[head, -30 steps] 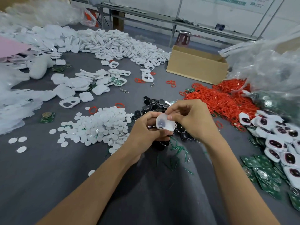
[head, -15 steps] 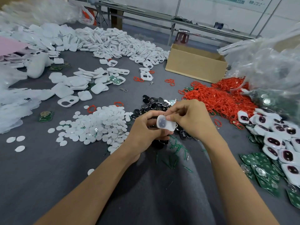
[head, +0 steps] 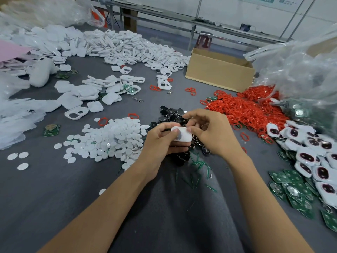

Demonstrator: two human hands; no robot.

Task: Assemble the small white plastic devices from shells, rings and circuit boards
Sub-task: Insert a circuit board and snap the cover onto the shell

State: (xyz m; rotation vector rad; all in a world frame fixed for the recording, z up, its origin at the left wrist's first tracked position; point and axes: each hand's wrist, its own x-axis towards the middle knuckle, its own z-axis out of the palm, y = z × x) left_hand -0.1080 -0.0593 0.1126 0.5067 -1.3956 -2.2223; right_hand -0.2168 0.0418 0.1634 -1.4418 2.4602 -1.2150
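- White shell (head: 182, 135): a small rounded piece held between both hands above the middle of the counter (head: 54, 189). Its underside and far edge are covered by fingers. A dark patch shows on its upper face; what that patch is cannot be made out.
- Left hand (head: 160, 141): fingers curled under and round the shell's left end, with the thumb pressed on top. The fingertips are hidden beneath the shell.
- Right hand (head: 213, 134): thumb and forefinger pinch the shell's right end, with the other fingers bent above it. Whether they hold any smaller part cannot be told.
- Black parts (head: 171, 114): a pile directly behind and beneath the hands, largely screened by them.
- Green slivers (head: 198, 165): scattered just in front of the hands.
- White discs (head: 116, 136): a heap just left of the left hand, with strays further left.
- Red rings (head: 246, 110): a large heap to the right of the right hand.
- Assembled white devices (head: 306, 156): piled at the right, each with a dark opening, and cut off by the frame edge.
- Circuit boards (head: 291, 189): green, overlapping, below the devices and also cut off.
- Cardboard box (head: 218, 72): behind the rings, its contents not visible.
- White shells (head: 131, 48): heaps across the far left, blurred towards the edge.
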